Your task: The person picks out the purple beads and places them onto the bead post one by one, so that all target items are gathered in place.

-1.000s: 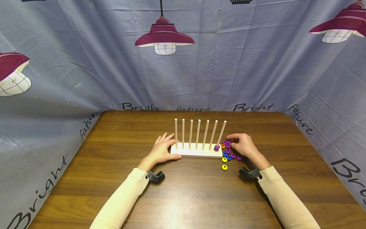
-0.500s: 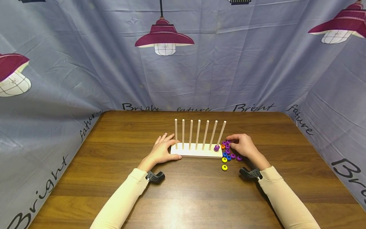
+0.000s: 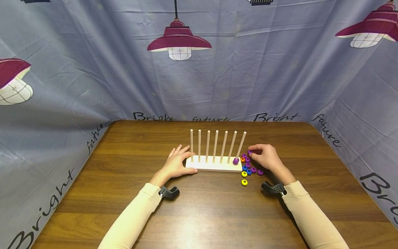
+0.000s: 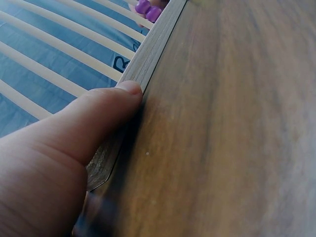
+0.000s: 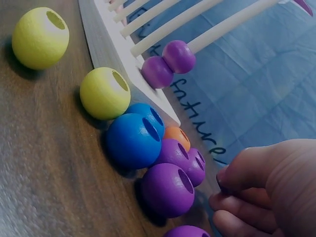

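Note:
A pale wooden peg board (image 3: 217,167) with a row of several upright rods stands mid-table in the head view. My left hand (image 3: 176,164) holds its left end, thumb along the front edge and a finger behind; the left wrist view shows the thumb (image 4: 106,111) pressed on the wood. Two purple beads (image 5: 178,57) are stacked on the rightmost rod. Off the board's right end, my right hand (image 3: 265,156) pinches a purple bead (image 3: 250,152) between thumb and fingertips. In the right wrist view that bead is mostly hidden by the fingers.
Loose beads lie beside the board's right end: two yellow beads (image 5: 104,94), two blue beads (image 5: 133,140), an orange bead (image 5: 177,137) and several purple beads (image 5: 168,190). The brown wooden table (image 3: 199,211) is backed by a grey-blue curtain (image 3: 236,79) printed with lamps.
My right hand has drawn a purple bead slightly up and away from the pile, with its fingertips now around it. My left hand and the peg board have stayed in place.

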### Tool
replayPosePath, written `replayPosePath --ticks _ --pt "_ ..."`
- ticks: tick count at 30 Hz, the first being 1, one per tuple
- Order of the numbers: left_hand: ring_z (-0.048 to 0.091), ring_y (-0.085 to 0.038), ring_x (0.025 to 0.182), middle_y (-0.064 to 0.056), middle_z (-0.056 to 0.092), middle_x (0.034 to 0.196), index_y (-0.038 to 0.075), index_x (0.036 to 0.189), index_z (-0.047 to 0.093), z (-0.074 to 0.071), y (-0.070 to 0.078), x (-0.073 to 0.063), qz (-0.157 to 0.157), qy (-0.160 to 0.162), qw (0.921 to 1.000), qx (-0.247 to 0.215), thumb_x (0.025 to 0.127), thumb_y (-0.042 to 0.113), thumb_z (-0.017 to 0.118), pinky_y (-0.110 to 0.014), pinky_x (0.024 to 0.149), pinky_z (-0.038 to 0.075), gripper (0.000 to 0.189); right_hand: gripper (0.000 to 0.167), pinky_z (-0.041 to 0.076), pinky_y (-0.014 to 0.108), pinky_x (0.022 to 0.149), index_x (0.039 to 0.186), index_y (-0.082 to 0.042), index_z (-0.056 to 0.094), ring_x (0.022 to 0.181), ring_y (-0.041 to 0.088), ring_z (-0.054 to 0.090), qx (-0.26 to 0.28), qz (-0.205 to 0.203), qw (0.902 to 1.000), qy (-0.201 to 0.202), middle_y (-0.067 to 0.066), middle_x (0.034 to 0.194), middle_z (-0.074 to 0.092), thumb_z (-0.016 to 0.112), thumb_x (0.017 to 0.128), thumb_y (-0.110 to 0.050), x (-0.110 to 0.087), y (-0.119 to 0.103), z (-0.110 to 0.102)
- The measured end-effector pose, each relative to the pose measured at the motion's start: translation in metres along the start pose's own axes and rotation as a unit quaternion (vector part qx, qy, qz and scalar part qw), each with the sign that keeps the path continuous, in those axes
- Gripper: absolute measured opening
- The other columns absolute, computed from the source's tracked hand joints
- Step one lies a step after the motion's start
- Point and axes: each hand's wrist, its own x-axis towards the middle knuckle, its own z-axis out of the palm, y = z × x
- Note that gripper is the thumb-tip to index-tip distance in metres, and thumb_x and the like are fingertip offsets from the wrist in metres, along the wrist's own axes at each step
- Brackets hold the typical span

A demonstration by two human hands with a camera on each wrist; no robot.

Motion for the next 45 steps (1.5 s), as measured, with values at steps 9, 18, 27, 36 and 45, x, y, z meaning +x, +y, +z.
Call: replayPosePath --ticks 9,18,27,36,45 --pt "0.021 -0.045 0.156 -0.015 0.041 0.162 0.022 0.134 0.066 0.001 0.001 0.0 0.0 0.001 1.0 -0.003 0.077 0.05 0.082 -0.063 0.127 0.01 0.066 0.021 0.053 0.024 0.072 0.104 0.0 0.078 0.086 0.025 0.072 0.008 0.005 0.9999 0.008 0.019 0.1 0.078 0.075 0.084 -0.005 0.0 -0.002 0.0" --pt "0.02 -0.044 0.157 -0.015 0.04 0.163 0.023 0.135 0.065 0.001 -0.002 0.001 -0.001 -0.004 1.0 0.001 0.078 0.051 0.082 -0.062 0.128 0.009 0.066 0.021 0.051 0.013 0.067 0.106 0.003 0.077 0.08 0.011 0.067 0.053 0.011 0.9984 0.015 0.022 0.102 0.078 0.076 0.086 -0.004 0.001 -0.014 -0.005" --pt "0.02 -0.044 0.157 -0.015 0.04 0.163 0.022 0.136 0.065 0.002 -0.003 0.0 0.0 0.0 1.0 0.002 0.079 0.051 0.082 -0.063 0.128 0.009 0.066 0.02 0.049 0.009 0.064 0.104 0.004 0.077 0.072 -0.012 0.057 0.114 -0.009 0.9912 0.067 0.024 0.099 0.077 0.076 0.085 -0.004 0.0 -0.029 -0.01" --pt "0.02 -0.044 0.157 -0.015 0.04 0.163 0.024 0.135 0.066 0.002 -0.003 0.001 0.003 0.001 1.0 0.003 0.078 0.051 0.082 -0.063 0.128 0.01 0.064 0.018 0.05 0.006 0.066 0.102 0.004 0.078 0.075 -0.014 0.06 0.167 -0.052 0.9796 0.098 0.024 0.098 0.076 0.076 0.085 0.0 -0.001 -0.053 -0.019" --pt "0.02 -0.044 0.157 -0.015 0.04 0.163 0.023 0.136 0.065 0.002 -0.002 0.001 0.003 -0.001 1.0 0.002 0.079 0.05 0.081 -0.063 0.128 0.01 0.066 0.017 0.051 0.005 0.067 0.1 0.007 0.077 0.076 -0.015 0.06 0.191 -0.066 0.9722 0.118 0.027 0.1 0.075 0.076 0.083 0.005 -0.001 -0.069 -0.025"
